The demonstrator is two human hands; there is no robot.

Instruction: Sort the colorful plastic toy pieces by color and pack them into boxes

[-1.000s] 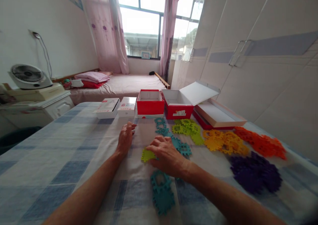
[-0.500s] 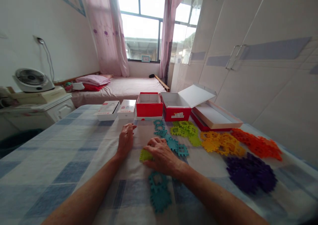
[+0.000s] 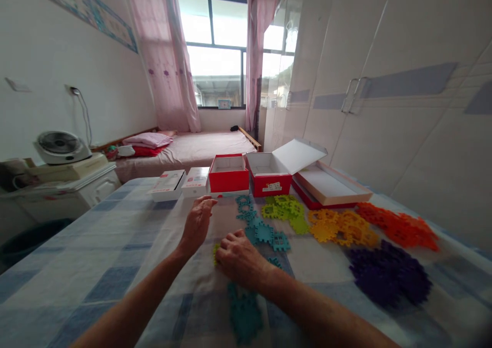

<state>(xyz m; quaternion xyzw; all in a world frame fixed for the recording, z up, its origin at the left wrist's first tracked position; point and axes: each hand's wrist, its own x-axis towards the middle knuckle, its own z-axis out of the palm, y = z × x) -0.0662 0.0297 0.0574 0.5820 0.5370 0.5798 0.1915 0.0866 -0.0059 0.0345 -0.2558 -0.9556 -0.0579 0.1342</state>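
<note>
My right hand (image 3: 240, 260) has its fingers curled over a lime-green toothed plastic building tile (image 3: 216, 253); most of that tile is hidden under the hand. To its left, my left hand (image 3: 197, 224) is open and empty, its fingers stretched forward and held near one another. Teal tiles (image 3: 264, 232) lie just beyond and to the right of my right hand. Nearer to me, under the right wrist, more teal tiles (image 3: 246, 314) rest on the cloth, partly covered by the forearm.
Lime-green (image 3: 284, 207), yellow (image 3: 340, 227), orange (image 3: 397, 224) and dark purple tiles (image 3: 390, 273) lie in piles on the right. Behind them stand a red box (image 3: 229, 181), a second open box (image 3: 271, 185), a shallow box lid (image 3: 334, 186) and two white boxes (image 3: 195, 181) on the checked tablecloth (image 3: 96, 266).
The view has tipped up slightly, so things sit lower in the picture. My left hand has turned more onto its edge and lifted; my right hand covers more of the lime-green tile.
</note>
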